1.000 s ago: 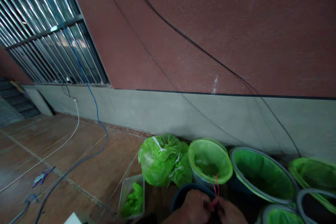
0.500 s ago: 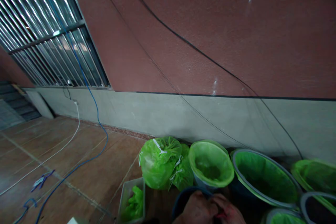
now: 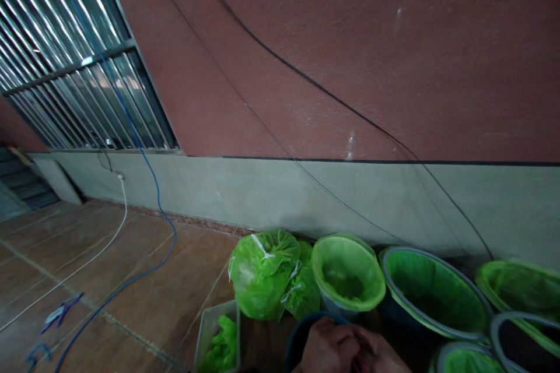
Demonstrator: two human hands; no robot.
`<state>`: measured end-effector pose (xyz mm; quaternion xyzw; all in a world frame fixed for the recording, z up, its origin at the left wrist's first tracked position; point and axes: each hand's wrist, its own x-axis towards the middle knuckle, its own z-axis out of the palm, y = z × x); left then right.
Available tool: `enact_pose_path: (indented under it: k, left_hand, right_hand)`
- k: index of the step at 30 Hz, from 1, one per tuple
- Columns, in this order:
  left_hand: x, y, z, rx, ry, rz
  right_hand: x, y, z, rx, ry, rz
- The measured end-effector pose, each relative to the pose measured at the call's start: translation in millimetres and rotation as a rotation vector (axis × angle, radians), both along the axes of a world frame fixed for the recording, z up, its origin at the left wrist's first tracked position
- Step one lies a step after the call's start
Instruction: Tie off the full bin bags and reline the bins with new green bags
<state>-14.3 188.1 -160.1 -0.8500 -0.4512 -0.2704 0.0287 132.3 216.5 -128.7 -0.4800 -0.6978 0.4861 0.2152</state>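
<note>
Floor: brown glazed tiles (image 3: 126,268) with pale grout lines. Directly under the hands (image 3: 336,349) stood a dark-rimmed tub (image 3: 306,324). Just left of the grip sat a pale plastic tray (image 3: 209,332) holding green plastic. Ahead and left, a tied green plastic bag (image 3: 262,274) rested on the tiles. Straight ahead stood a green-lined bucket (image 3: 347,271); to the right, a grey-rimmed, green-lined tub (image 3: 433,285). Well left of the grip lay a blue cable (image 3: 174,236), a white cable (image 3: 87,262) and a small blue-and-white strap (image 3: 61,312).
</note>
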Motion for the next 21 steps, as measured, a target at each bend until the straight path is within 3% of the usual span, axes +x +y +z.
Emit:
enact_pose_path:
  k: [5, 7, 11, 15, 18, 21]
  left_hand:
    - [-3, -3, -1.0, -0.020, -0.021, 0.121]
    - [-5, -6, 4.8, -0.124, -0.006, 0.162]
    - [-11, -13, 23.6, -0.424, 0.002, 0.252]
    - [-20, -14, 34.8, -0.694, -0.042, 0.379]
    - [-24, -13, 34.2, -0.856, -0.216, 0.493]
    - [-23, -9, 30.3, -0.976, -0.488, 0.525]
  right_hand:
    - [2, -1, -12.4, -0.103, 0.024, 0.009]
    - [6, -5, -14.2, -0.076, -0.022, 0.009]
    - [11, -9, -8.8, 0.162, -0.329, 0.060]
    - [17, -4, -5.1, 0.180, -0.593, 0.034]
    - [23, -1, -5.1, 0.119, -0.635, 0.048]
    - [25, -2, -1.8, 0.114, -0.610, 0.046]
